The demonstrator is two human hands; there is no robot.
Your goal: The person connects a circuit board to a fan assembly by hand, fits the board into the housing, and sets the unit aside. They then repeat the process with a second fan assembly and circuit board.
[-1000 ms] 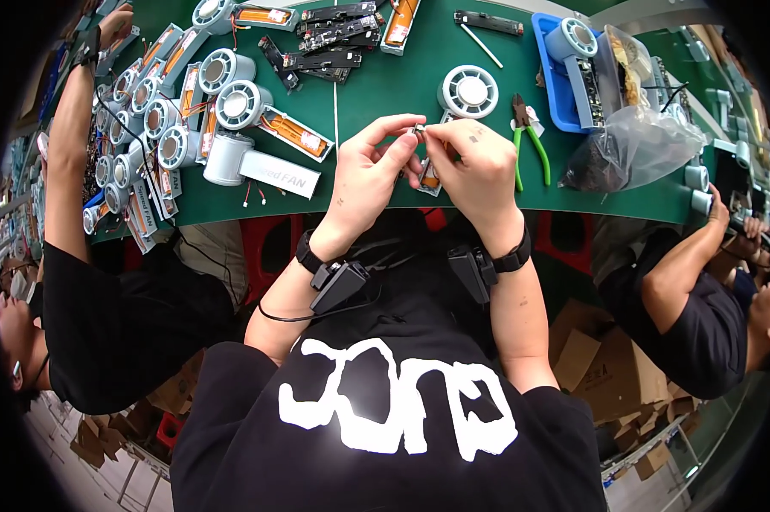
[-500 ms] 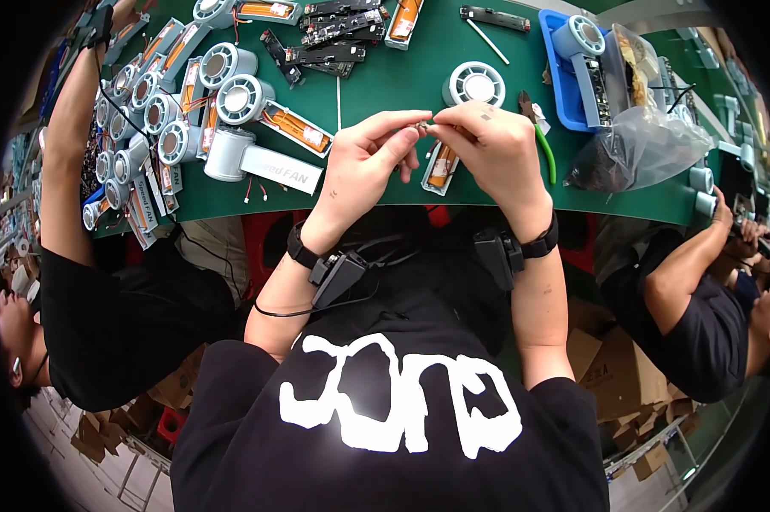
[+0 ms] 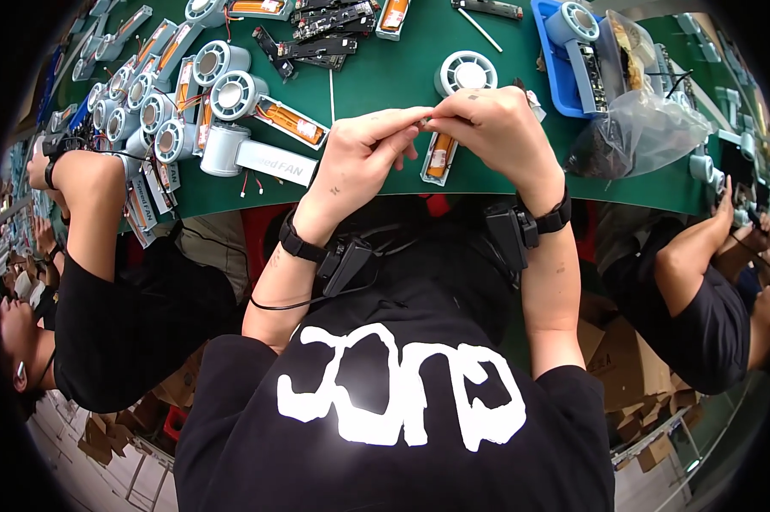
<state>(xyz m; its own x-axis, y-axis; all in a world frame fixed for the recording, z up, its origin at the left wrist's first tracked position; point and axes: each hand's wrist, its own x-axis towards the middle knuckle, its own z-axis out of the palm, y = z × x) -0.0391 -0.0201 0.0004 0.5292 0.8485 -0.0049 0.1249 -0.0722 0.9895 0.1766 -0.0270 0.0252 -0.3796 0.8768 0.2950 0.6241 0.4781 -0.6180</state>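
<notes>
My left hand (image 3: 357, 162) and my right hand (image 3: 506, 135) meet over the near edge of the green table. Thumbs and forefingers of both are pinched around one tiny part, too small and too covered to name. Just beyond my right hand lies a light-blue handheld fan (image 3: 466, 72) with a round grille. Its opened handle holds an orange battery (image 3: 439, 160), and my right fingers hide part of it. Left of my left hand, another fan with a closed handle (image 3: 274, 162) lies beside one whose handle shows an orange battery (image 3: 293, 121).
Many fans crowd the table's left side. Black circuit boards (image 3: 329, 34) are heaped at the back, near a thin white stick (image 3: 480, 31). At right stand a blue tray (image 3: 557, 68) and a clear plastic bag (image 3: 649, 141). Co-workers sit on both sides, one arm (image 3: 95, 192) reaching in at left.
Both hands keep pinching at the same spot. My right wrist has swung slightly outward, covering the green-handled pliers. The left co-worker's arm has drawn back toward the table edge. The view has shifted a little.
</notes>
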